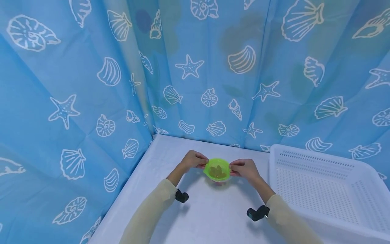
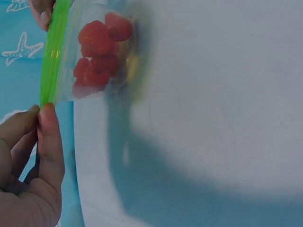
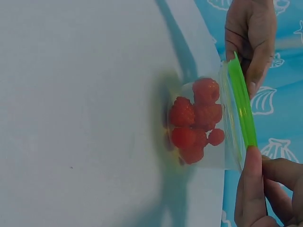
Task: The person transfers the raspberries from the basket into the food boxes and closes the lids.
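Note:
A clear plastic container [image 2: 71,92] with several red raspberries [image 3: 183,112] inside stands on the white table. Across its top lies a translucent green lid [image 1: 217,169], and in the right wrist view its edge looks slightly apart from the container's rim. My left hand [image 1: 193,160] pinches the left side of this lid between thumb and fingers. On the opposite side, my right hand [image 1: 245,168] pinches the lid's edge the same way. Whether the lid is fastened on the rim cannot be told.
A large white perforated plastic basket [image 1: 317,193] stands at the right side of the table [image 1: 195,220]. Blue curtains [image 1: 210,78] with white shell and starfish prints hang behind and to the left. Each wrist wears a small black camera [image 1: 181,196].

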Demonstrator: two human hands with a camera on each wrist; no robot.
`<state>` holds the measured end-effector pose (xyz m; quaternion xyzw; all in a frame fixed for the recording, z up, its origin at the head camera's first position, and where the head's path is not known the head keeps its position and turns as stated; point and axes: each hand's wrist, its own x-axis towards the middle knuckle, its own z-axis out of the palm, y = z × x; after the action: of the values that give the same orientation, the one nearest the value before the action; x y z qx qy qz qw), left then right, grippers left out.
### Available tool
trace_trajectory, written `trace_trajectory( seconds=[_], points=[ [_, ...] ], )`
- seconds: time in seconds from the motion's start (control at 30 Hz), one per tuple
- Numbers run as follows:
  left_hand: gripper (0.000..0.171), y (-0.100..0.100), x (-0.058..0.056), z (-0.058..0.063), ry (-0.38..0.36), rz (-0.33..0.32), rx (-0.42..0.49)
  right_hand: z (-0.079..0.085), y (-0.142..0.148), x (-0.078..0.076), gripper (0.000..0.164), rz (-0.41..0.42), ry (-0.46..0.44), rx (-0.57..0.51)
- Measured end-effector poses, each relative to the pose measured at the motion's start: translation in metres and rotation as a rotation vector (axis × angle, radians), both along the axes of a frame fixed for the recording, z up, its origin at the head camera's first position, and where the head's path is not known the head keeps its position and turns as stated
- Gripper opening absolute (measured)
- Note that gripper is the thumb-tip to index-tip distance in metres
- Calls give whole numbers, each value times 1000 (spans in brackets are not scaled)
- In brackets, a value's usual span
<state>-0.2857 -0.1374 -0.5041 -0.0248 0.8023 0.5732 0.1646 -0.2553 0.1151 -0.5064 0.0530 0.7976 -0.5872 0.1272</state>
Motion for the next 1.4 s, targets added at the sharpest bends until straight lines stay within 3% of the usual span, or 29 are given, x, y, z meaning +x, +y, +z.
trace_trajectory(
  seconds=[0.3,0.73,0.97,1.13,1.3,1.4],
  points=[
    [10,7,2,-2,27,16,0,-3,0,5,23,-49,23,45],
    [10,8,3,-4,24,38,-17,-9,0,1,19,-42,62,59],
    [12,6,4,-2,14,38,-22,-13,-1,1,26,13,-26,74],
    [20,2,5,-3,1,-17,-70,-13,-1,5,40,50,-75,54],
    [23,-4,6,-7,-74,-114,-34,-14,-3,9,47,93,-92,63],
    [21,-4,5,-9,-99,-120,3,-14,-3,9,46,102,-84,48]
  ],
)
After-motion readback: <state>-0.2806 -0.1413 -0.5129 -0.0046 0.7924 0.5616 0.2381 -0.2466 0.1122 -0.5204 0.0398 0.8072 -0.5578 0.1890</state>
